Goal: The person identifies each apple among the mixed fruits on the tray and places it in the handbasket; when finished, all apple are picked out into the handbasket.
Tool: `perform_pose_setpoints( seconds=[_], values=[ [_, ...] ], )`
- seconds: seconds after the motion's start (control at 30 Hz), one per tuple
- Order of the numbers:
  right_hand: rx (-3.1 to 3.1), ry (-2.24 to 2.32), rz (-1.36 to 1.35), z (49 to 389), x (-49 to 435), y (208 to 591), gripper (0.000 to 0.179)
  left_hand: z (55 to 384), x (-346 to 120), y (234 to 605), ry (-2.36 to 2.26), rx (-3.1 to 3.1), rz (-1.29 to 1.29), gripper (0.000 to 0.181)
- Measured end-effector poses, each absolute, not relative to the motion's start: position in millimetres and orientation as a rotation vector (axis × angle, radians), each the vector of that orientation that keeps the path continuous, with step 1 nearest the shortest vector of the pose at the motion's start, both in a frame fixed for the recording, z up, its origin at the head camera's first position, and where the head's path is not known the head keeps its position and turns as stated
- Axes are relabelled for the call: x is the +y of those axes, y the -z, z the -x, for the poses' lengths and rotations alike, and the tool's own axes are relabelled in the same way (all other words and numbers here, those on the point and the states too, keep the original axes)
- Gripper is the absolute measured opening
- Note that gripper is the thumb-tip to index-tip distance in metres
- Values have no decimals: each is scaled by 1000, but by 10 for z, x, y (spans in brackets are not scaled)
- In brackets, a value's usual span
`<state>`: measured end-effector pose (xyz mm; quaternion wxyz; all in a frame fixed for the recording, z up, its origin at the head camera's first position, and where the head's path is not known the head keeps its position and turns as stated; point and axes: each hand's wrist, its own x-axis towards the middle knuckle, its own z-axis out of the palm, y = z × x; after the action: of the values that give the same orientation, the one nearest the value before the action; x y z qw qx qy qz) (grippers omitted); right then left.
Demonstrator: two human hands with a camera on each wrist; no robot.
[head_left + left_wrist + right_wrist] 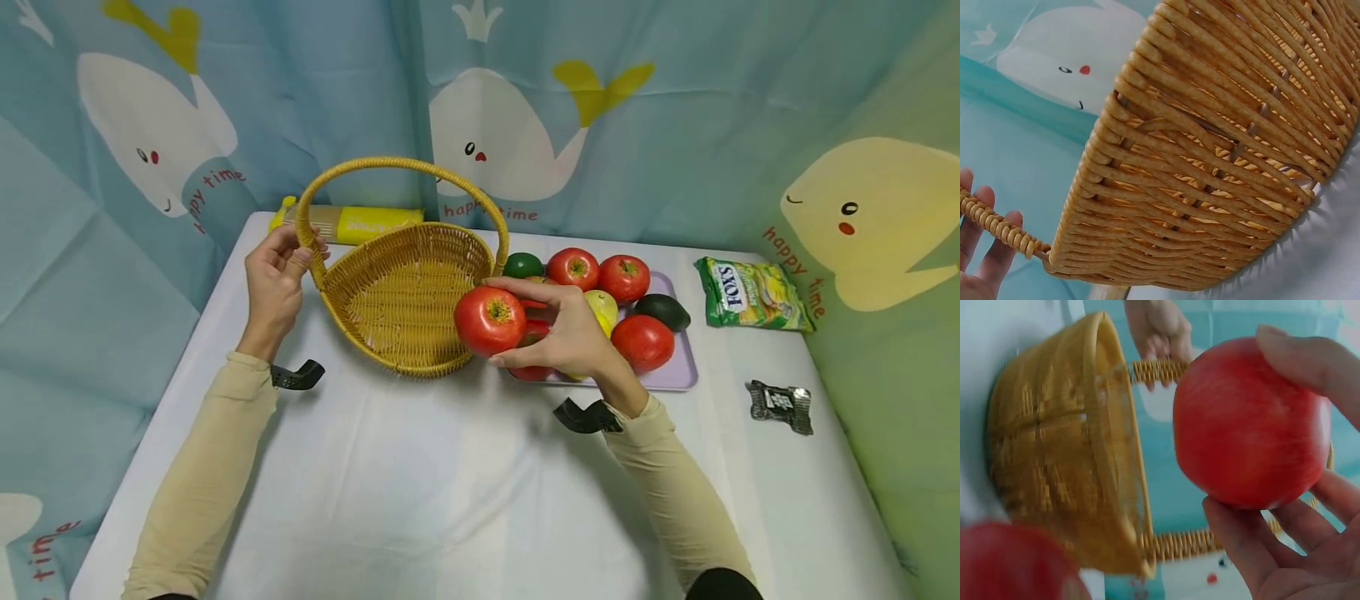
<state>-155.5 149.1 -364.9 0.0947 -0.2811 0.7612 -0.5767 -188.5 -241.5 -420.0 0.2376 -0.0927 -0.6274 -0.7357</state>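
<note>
A woven wicker basket (pixel 408 300) with a tall arched handle stands on the table, its inside showing the bare weave. My left hand (pixel 276 275) grips the handle near its left foot; in the left wrist view the fingers (pixel 999 256) lie around the wrapped handle. Between the thumb and fingers of my right hand (pixel 566 329) is a red apple (pixel 489 321), held up at the basket's right rim. Behind that hand, a lavender tray (pixel 678 379) carries more red apples (pixel 642 342), dark green avocados (pixel 663 312) and a yellow-green fruit (pixel 602 307), partly covered by the hand.
Behind the basket lies a yellow-labelled packet (pixel 375 223). Right of the tray are a green Fox's candy bag (pixel 752 294) and a small black wrapped packet (pixel 781 406). A whale-print curtain (pixel 337 92) hangs along the table's back and sides.
</note>
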Motion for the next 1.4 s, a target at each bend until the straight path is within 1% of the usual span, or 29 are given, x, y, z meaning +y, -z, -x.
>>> perform_pose_setpoints(
  seconds=[0.2,0.33,0.53,0.93,1.17,1.4],
  values=[
    [2220,1666,904,1585,1200,3670,83,1899,-2396,4204,2031,-1708,251,17],
    [2176,1660,914,1640,998,3724,82,1881,-2401,4201,2015,-1730,243,19],
    [2128,1689,839,1734,775,3770,81,1873,-2400,4213,1992,-1746,236,21],
    [2130,1730,767,1936,491,3801,79,1871,-2400,4204,1997,-1739,240,26],
    [2128,1745,724,2056,384,3844,78,1878,-2395,4207,1996,-1730,243,20],
    [2104,1746,669,2182,327,3902,79,1879,-2394,4203,1983,-1748,234,23]
  ],
)
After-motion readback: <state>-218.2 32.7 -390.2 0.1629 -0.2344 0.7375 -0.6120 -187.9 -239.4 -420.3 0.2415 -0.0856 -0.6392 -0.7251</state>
